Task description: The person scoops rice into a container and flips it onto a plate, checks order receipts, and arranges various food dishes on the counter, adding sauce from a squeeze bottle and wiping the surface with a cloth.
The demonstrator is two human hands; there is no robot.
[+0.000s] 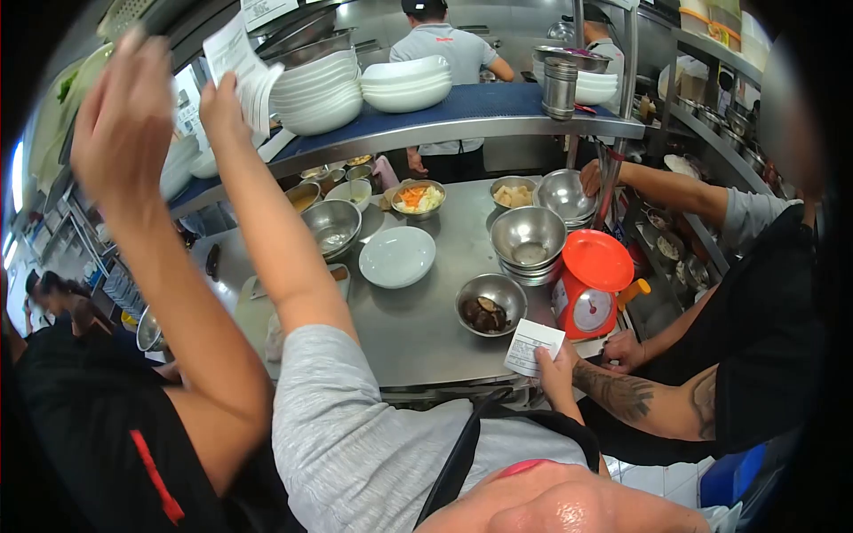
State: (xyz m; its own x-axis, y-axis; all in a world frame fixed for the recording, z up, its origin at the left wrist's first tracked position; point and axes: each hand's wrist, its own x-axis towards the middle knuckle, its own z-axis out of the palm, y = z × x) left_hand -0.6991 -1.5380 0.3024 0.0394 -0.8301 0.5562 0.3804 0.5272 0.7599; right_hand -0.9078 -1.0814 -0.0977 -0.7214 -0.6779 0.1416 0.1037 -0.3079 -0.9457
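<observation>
My left hand [222,108] is raised to the shelf on my left, its fingers closed on a printed paper slip [233,55]. More slips hang in a fan just beside it. Low in front of me, my right hand [557,366] pinches a white printed order slip [533,345] over the counter edge. Close by that slip stand a metal bowl of dark mushroom-like pieces [484,306] and a red kitchen scale [593,289]. A white bowl [397,257] sits at the counter's middle.
White bowls [318,93] are stacked on the overhead shelf [426,133]. Metal bowls [528,238] and a bowl of cut vegetables [418,198] stand on the steel counter. Co-workers flank me: a blurred raised hand [124,124] at left, a tattooed arm [635,395] at right.
</observation>
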